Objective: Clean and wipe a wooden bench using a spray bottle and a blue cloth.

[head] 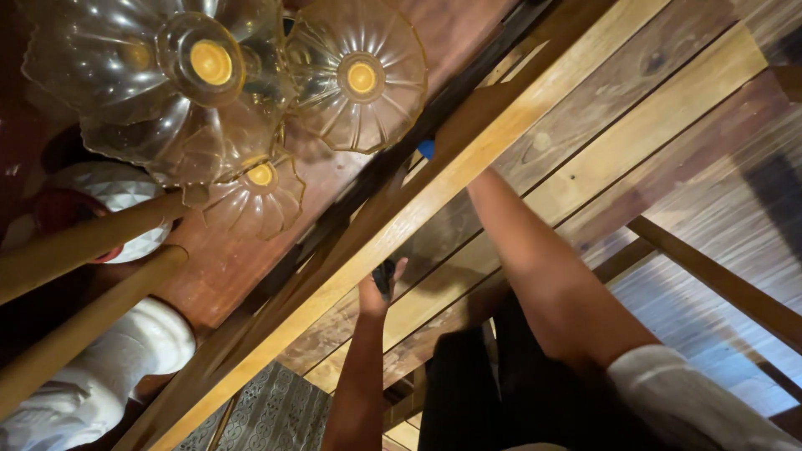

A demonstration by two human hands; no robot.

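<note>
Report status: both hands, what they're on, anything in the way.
Left hand grips a small dark object under the wooden beam. Right hand hidden behind the beam, blue thing at its end. Glass dishes alongside, apart.

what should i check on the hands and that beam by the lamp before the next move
1. Left hand on a small dark thing against the wooden planks: ok.
2. What the dark thing is: cannot tell.
3. Right hand in view: not ok, hidden behind the wooden beam; only the forearm shows.
4. Blue thing at the beam's edge held: cannot tell.
5. Glass lamp shades apart from both arms: ok.
</note>
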